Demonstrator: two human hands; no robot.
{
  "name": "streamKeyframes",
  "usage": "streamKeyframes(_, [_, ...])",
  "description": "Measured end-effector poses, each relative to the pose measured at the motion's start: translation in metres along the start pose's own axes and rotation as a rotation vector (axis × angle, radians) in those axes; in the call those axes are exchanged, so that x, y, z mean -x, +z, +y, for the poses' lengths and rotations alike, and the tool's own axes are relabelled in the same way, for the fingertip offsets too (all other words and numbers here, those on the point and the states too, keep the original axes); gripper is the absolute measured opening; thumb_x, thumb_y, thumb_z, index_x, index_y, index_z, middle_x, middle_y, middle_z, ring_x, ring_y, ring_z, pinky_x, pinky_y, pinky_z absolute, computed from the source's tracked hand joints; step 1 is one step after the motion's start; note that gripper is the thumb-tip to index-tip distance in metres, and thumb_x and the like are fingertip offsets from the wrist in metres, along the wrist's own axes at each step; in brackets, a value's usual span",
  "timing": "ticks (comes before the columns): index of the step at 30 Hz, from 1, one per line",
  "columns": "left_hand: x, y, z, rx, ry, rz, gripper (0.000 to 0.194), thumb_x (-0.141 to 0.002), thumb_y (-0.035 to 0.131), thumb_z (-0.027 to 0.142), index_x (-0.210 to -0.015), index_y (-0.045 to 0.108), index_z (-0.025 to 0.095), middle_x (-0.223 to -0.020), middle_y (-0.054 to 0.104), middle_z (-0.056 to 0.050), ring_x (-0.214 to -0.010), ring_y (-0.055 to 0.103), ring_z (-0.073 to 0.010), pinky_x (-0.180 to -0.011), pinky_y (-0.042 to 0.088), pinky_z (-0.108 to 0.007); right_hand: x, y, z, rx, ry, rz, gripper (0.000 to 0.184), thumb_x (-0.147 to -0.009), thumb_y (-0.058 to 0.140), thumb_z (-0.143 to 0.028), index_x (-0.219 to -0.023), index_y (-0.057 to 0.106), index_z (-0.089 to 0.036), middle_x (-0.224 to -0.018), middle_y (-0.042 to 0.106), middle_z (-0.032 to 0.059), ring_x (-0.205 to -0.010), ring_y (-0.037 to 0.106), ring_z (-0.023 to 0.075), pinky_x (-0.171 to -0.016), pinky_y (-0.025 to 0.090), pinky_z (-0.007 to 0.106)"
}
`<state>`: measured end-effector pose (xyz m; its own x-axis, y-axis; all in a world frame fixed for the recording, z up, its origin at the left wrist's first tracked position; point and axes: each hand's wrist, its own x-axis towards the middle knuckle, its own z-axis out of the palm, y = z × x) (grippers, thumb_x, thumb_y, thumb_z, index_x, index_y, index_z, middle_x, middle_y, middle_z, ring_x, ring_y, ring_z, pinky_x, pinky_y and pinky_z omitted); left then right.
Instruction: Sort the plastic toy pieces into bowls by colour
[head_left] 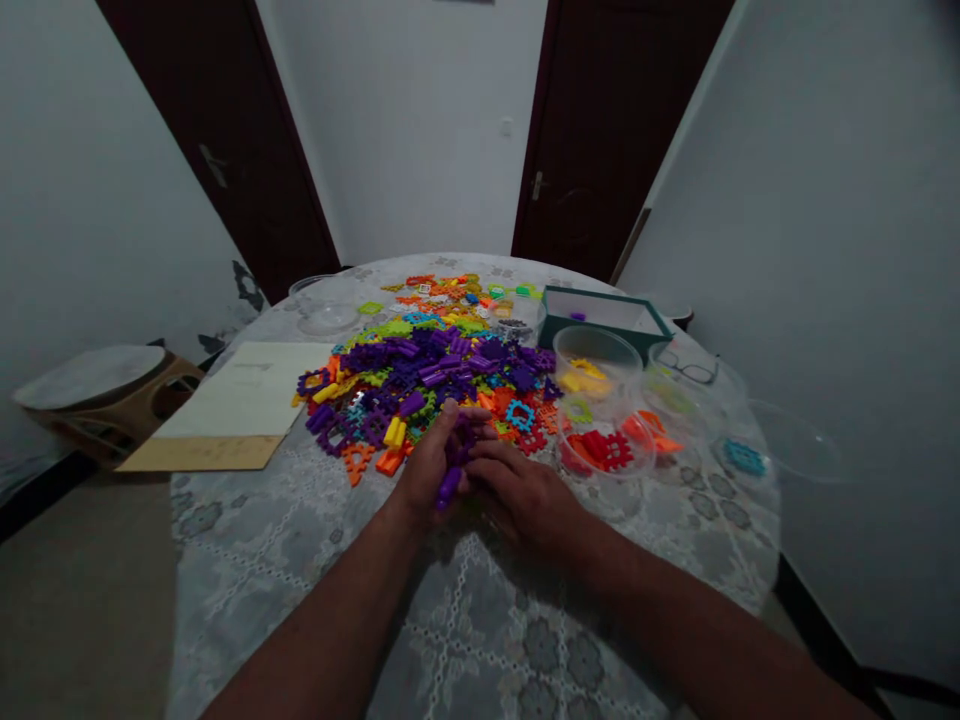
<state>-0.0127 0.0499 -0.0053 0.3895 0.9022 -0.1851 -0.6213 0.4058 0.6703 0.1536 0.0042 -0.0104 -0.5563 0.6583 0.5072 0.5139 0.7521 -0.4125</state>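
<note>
My left hand (429, 466) and my right hand (525, 495) meet over the near edge of a big pile of plastic building pieces (427, 375), mostly purple, with orange, green and yellow ones mixed in. Both hands close around a stack of purple pieces (452, 470) held between them; its lower end sticks out below my left fingers. The round table (480, 620) carries a pale patterned cloth.
Clear plastic bowls stand to the right: one with red pieces (600, 450), one with yellow (592, 365), others with green, orange and blue. A teal box (604, 315), glasses (690, 368), a cardboard sheet (240, 400) at left, a stool (97, 395) beside the table.
</note>
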Motion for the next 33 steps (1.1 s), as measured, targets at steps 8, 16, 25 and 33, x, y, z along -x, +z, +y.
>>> streamKeyframes(8, [0.001,-0.001,0.000,-0.190,0.050,0.014,0.050,-0.088,0.076,0.061,-0.105,0.072,0.015,-0.086,0.072,-0.006,-0.060,0.065,-0.0120,-0.044,0.046,-0.018,0.006,-0.008,0.003,-0.193,-0.124,0.188,0.036,-0.094,0.052,-0.005,-0.124,0.058,-0.024,-0.125,0.070,0.0106,-0.125,0.067,0.0222,-0.103,0.060,0.040])
streamKeyframes(16, [-0.001,0.001,-0.002,-0.236,0.196,0.133,0.051,-0.082,0.081,0.063,-0.096,0.073,0.014,-0.078,0.069,-0.002,-0.058,0.059,-0.0101,-0.054,0.048,-0.020,0.010,0.008,-0.021,-0.114,-0.131,0.035,0.042,-0.091,0.058,-0.016,-0.132,0.054,-0.024,-0.151,0.056,0.0142,-0.133,0.061,0.0238,-0.096,0.060,0.033])
streamKeyframes(25, [-0.004,0.006,-0.009,-0.194,0.095,0.170,0.057,-0.070,0.086,0.066,-0.091,0.073,0.015,-0.073,0.066,-0.002,-0.062,0.061,-0.0137,-0.056,0.050,-0.023,0.007,0.019,-0.012,0.070,0.030,-0.079,0.019,-0.100,0.057,-0.019,-0.117,0.062,-0.026,-0.121,0.066,0.0053,-0.093,0.061,0.0176,-0.073,0.052,0.025])
streamKeyframes(33, [0.004,0.014,-0.007,-0.239,0.164,0.166,0.054,-0.073,0.083,0.068,-0.089,0.073,0.018,-0.074,0.066,-0.002,-0.065,0.062,-0.0154,-0.059,0.052,-0.026,0.004,-0.030,-0.022,-0.431,0.176,0.199,0.015,-0.102,0.064,-0.033,-0.114,0.065,-0.024,-0.106,0.071,0.0060,-0.098,0.069,0.0197,-0.088,0.058,0.035])
